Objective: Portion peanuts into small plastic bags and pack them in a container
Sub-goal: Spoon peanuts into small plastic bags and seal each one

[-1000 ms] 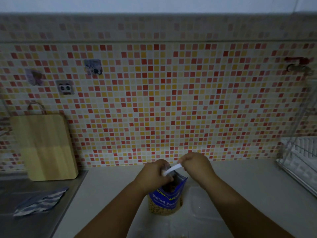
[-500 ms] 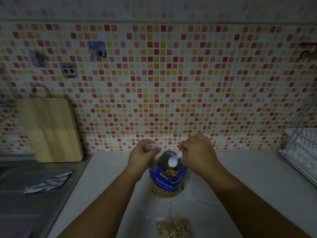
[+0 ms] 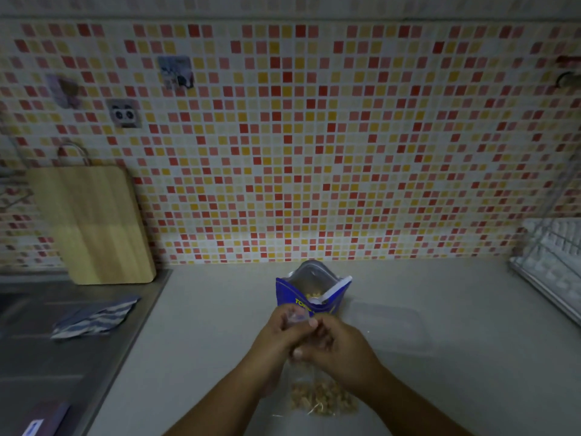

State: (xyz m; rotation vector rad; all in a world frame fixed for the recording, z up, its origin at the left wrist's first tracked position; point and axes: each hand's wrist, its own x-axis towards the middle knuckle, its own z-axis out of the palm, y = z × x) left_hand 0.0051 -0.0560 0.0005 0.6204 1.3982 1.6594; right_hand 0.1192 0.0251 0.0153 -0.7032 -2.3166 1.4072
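Observation:
A blue peanut pouch point(image 3: 309, 286) stands open on the counter with a white plastic spoon point(image 3: 330, 292) resting inside it. In front of it lies a small clear plastic bag point(image 3: 320, 396) with peanuts in its bottom. My left hand point(image 3: 281, 336) and my right hand point(image 3: 339, 347) meet over the bag's top and both pinch its upper edge. A clear plastic container point(image 3: 393, 328) sits on the counter to the right of the pouch.
A wooden cutting board point(image 3: 91, 225) leans on the tiled wall at left. A striped cloth point(image 3: 94, 319) lies on the steel sink drainboard point(image 3: 47, 357). A dish rack point(image 3: 553, 265) stands at the right edge.
My right hand has let go of the spoon, which now rests in the pouch. Both hands came down toward me onto the small bag. The view tilted downward.

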